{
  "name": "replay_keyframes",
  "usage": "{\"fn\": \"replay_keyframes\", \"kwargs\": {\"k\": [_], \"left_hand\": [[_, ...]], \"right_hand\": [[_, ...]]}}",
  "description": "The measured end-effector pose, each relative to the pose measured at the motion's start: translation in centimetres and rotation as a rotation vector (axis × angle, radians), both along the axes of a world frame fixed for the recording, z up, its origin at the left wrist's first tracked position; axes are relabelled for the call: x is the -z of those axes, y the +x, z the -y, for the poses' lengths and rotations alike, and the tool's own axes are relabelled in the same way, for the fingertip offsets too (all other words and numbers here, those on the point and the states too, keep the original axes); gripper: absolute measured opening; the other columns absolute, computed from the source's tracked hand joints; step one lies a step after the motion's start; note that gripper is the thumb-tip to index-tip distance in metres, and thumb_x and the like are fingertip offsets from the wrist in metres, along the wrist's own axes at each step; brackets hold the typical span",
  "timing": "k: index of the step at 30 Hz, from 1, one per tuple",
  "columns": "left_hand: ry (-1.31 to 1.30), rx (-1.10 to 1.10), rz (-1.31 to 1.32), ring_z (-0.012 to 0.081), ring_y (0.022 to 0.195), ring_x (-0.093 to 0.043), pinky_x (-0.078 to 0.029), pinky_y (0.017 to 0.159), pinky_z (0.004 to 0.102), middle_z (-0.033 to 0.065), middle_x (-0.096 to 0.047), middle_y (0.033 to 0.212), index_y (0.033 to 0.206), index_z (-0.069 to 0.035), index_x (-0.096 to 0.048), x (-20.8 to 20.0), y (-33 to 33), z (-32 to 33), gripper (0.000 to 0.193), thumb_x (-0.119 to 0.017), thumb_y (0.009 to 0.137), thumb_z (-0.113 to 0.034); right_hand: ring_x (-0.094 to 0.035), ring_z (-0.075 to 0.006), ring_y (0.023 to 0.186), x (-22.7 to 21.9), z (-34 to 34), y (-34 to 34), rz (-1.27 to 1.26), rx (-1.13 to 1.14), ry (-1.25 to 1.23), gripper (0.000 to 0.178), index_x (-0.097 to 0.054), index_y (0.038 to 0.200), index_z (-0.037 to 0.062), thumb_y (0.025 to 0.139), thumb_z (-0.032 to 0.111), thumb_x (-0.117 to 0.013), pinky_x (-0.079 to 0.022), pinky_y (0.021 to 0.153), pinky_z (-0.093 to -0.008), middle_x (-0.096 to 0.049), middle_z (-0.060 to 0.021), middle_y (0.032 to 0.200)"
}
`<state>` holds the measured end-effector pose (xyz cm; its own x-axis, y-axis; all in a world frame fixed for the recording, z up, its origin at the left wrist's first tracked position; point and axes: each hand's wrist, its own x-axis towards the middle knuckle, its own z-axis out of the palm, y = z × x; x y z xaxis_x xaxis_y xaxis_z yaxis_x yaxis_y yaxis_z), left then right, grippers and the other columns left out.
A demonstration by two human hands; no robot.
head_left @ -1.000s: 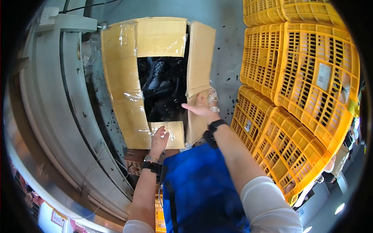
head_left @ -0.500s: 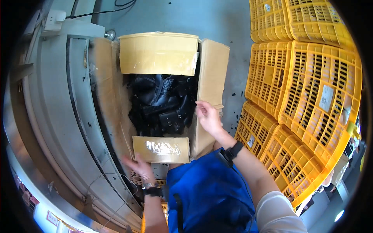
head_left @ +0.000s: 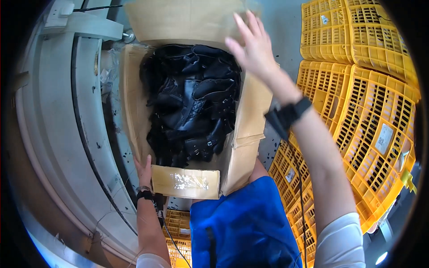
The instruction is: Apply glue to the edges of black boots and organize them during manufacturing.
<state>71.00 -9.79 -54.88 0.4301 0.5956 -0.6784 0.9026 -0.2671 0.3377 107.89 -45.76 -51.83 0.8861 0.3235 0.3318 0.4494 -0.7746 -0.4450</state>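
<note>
An uncovered cardboard box (head_left: 248, 143) stands in front of me, its flaps folded outward. Inside lies a heap of black leather-like pieces (head_left: 183, 111), some shaped like boot uppers with quilting and small buckles. At the box's near left corner, my left hand (head_left: 143, 172) straddles the wall's edge, thumb toward the inside and fingers outside. My right hand (head_left: 255, 49) is raised over the far right corner with its fingers spread, holding nothing. It is nearest to the far flap (head_left: 178, 20), which is slightly blurred. The near flap (head_left: 185, 181) has shiny clear tape on it.
Yellow plastic crates (head_left: 364, 129) are stacked along the right. A grey metal frame (head_left: 56, 116) runs down the left, close to the box. More yellow crates (head_left: 178, 223) show at the bottom, beside my blue apron (head_left: 246, 223). Black scraps litter the floor.
The far flap has swung back and away, uncovering more of the black pieces. My right hand has moved from the right wall to the far corner; my left hand has risen to the left wall.
</note>
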Motion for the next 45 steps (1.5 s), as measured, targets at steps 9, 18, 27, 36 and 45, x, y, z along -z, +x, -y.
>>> {"fn": "replay_keyframes", "kwargs": {"k": [9, 18, 27, 36, 45], "left_hand": [[0.141, 0.07, 0.026, 0.0334, 0.132, -0.027, -0.023, 0.109, 0.0375, 0.0202, -0.029, 0.142, 0.142, 0.0, -0.015, 0.7, -0.8, -0.2, 0.088, -0.067, 0.081, -0.034], [-0.03, 0.27, 0.351, 0.0348, 0.131, -0.03, -0.022, 0.11, 0.0408, 0.0251, -0.026, 0.143, 0.139, 0.004, -0.021, 2.1, 8.7, 9.0, 0.089, -0.075, 0.072, -0.019], [0.013, 0.254, 0.022, 0.0353, 0.137, -0.016, -0.019, 0.111, 0.0412, 0.0211, -0.021, 0.146, 0.139, -0.001, -0.028, 12.6, 18.2, 5.8, 0.105, -0.075, 0.062, -0.055], [-0.492, 0.188, 0.361, 0.0305, 0.12, -0.046, -0.034, 0.102, 0.0341, 0.0221, -0.049, 0.125, 0.132, 0.005, -0.033, 11.7, 19.4, 8.2, 0.096, -0.078, 0.064, -0.045], [-0.706, 0.02, 0.261, 0.0173, 0.105, -0.055, -0.042, 0.093, 0.0281, 0.009, -0.059, 0.114, 0.113, 0.0, -0.059, 9.3, 21.8, 12.0, 0.056, -0.078, 0.07, -0.03]], "right_hand": [[-0.055, -0.0359, 0.107, 7.6, 1.8, 3.1, -0.981, -0.024, -0.57, 0.075, -0.059, 0.117, 0.006, 0.081, 0.07, -0.041, -0.043, 0.093, -0.0399, -0.06, -0.0198, 0.112], [-0.056, -0.0165, 0.09, 5.0, -0.9, -15.6, -0.97, 0.241, 0.548, 0.056, -0.04, 0.132, -0.0029, 0.082, 0.006, -0.064, -0.048, 0.083, -0.0301, -0.053, -0.0107, 0.113], [-0.048, -0.033, 0.116, 13.1, -6.8, -16.6, -0.977, 0.686, 0.286, 0.087, -0.03, 0.132, -0.009, 0.065, 0.017, -0.079, -0.041, 0.095, -0.0328, -0.038, -0.027, 0.133], [-0.054, -0.0219, 0.094, 11.3, -8.8, -15.5, -0.969, 0.324, 0.819, 0.057, -0.045, 0.12, 0.0059, 0.072, 0.015, -0.073, -0.047, 0.082, -0.0327, -0.054, -0.0125, 0.111], [-0.057, -0.0223, 0.1, 11.5, -8.2, -15.0, -1.224, 0.378, 0.772, 0.044, -0.048, 0.125, 0.0015, 0.082, 0.008, -0.058, -0.045, 0.087, -0.0304, -0.054, -0.0154, 0.115]]}}
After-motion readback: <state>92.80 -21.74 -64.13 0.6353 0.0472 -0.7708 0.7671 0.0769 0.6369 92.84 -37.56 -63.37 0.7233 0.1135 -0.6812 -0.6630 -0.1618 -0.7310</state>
